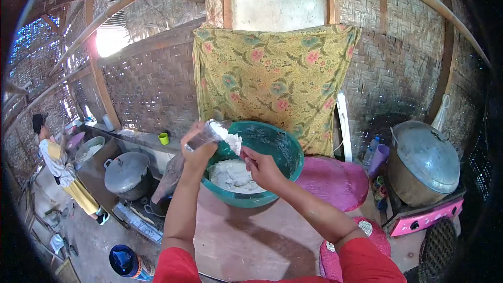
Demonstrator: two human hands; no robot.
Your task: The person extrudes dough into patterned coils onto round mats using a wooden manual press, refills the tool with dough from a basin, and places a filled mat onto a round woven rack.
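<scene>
My left hand (198,144) is closed around a shiny grey container (205,135), tilted above the left rim of a large green basin (277,199). Its exact kind does not show. White, crumbly dough (230,139) sits at the container's mouth and sticks out to the right. Pinched fingers of my right hand (260,169) meet the lower end of this dough, over the basin. Inside the basin lies a bigger mass of white dough (230,175). Whether my right hand also grips a small tool is hidden by its fingers.
The basin stands on a table (230,246). Pink mats (335,178) lie to its right, with pale coiled pieces (365,227) on a nearer one. A big lidded pot (424,157) sits on a pink stove (427,217). Another pot (126,173) and a person (57,160) are at left.
</scene>
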